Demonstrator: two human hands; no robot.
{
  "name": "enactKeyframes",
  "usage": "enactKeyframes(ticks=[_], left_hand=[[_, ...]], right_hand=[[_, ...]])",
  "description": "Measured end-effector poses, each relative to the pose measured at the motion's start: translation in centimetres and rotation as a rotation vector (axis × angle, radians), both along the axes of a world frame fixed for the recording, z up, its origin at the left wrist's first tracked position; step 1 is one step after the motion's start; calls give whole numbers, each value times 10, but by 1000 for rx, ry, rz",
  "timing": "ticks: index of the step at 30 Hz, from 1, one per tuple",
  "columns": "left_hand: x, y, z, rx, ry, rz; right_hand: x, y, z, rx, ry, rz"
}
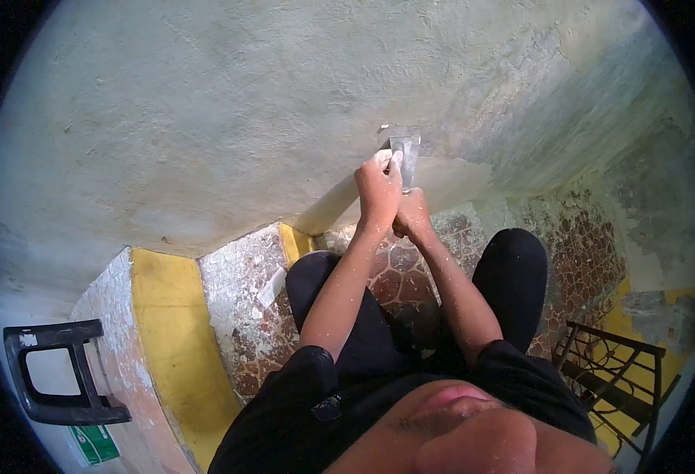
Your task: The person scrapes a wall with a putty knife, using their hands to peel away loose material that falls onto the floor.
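Note:
A putty knife (407, 158) with a wide metal blade lies with its edge against the grey-painted wall (268, 103), low down near a corner. My right hand (413, 212) is closed around the handle end, which is mostly hidden in the fist. Just above it, my left hand (377, 188) has its thumb and fingers closed on the side of the blade. Whitish dust coats the fingertips of my left hand, and pale specks dot both forearms. A small white chip (384, 126) shows on the wall beside the blade's edge.
Yellow-edged steps (175, 332) descend on the left, strewn with white flakes. A black plastic frame (63, 371) and a green packet (95, 444) lie at far left. A dark metal rack (612, 379) stands at right. Debris covers the patterned floor (399, 276) around my knees.

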State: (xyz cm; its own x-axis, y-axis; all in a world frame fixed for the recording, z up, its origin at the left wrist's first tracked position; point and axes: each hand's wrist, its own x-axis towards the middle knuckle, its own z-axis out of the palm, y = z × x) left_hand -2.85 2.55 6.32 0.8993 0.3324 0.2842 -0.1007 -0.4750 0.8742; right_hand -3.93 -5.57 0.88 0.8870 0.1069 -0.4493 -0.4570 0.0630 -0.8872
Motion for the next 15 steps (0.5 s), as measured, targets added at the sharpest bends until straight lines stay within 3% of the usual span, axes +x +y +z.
enactKeyframes(ticks=[6,8,12,15], left_hand=[[5,0,3,-45,35,-25],[9,-5,9,13,-71,-27],[14,-10,11,-122,-49,-39],[9,-14,17,-56,-166,-3]], right_hand=[[0,-12,23,65,120,91],[4,-13,27,63,1,39],[10,-17,33,68,45,51],[6,-12,30,97,19,47]])
